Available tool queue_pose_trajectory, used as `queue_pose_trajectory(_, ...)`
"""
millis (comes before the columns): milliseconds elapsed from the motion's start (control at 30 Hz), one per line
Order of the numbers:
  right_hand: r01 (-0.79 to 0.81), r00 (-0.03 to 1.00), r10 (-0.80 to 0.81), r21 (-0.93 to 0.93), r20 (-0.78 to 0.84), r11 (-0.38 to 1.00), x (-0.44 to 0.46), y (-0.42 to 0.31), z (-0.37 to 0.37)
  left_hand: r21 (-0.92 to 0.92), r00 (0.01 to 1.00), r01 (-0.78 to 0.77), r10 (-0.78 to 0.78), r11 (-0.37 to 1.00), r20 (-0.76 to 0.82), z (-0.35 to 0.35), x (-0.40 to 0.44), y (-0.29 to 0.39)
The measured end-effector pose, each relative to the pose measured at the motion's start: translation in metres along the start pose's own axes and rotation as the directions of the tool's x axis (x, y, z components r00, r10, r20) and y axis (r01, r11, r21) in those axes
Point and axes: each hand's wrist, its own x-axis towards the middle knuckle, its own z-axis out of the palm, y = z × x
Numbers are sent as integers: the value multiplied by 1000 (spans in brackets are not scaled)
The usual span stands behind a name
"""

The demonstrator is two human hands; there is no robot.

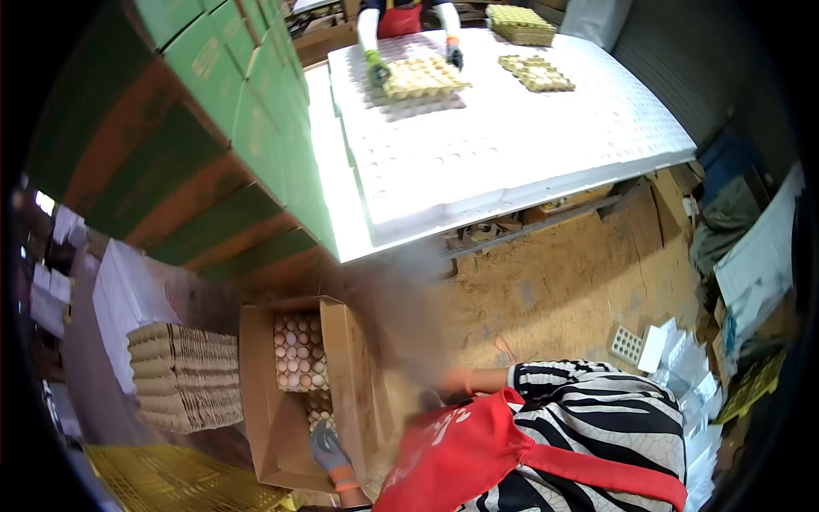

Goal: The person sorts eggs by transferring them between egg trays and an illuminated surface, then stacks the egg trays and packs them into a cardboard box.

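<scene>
My left hand (pixel 327 448), in a grey glove with an orange cuff, is inside the open cardboard box (pixel 339 354). Its fingers close on the near end of an egg tray (pixel 319 404), which shows partly beside a fuller tray of brown eggs (pixel 299 352). My right hand (pixel 422 367) is smeared by motion to the right of the box, below a grey blur; its fingers cannot be made out. An orange cuff shows at that wrist.
Stacked empty trays (pixel 183 375) stand left of the box, near a yellow crate (pixel 171 480). Green cartons (pixel 256 111) rise behind. Across the white table (pixel 512 145), another person's gloved hands hold an egg tray (pixel 424 77). Scrap lies at right.
</scene>
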Motion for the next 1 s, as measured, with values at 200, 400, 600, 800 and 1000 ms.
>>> queue_pose_trajectory(200, -380, 888, 371, 19, -272, 925, -75, 27, -51, 305, 951, -109, 10, 946, 310, 63, 21, 47)
queue_pose_trajectory(400, -188, 901, 233, 155, -365, 970, -90, 24, -112, 231, 812, -314, 135, 921, 567, 172, 57, 72)
queue_pose_trajectory(600, -213, 757, 313, 236, -573, 948, -69, 16, -254, 50, 577, -571, 357, 819, 734, 357, 114, 135)
queue_pose_trajectory(800, -47, 761, 239, 316, -604, 948, 49, 37, -461, 96, 619, -628, 421, 772, 663, 571, 195, 199)
queue_pose_trajectory(1000, -139, 871, 35, -178, -490, 974, 206, 40, -626, 242, 429, -897, 602, 369, 674, 746, 278, 238)
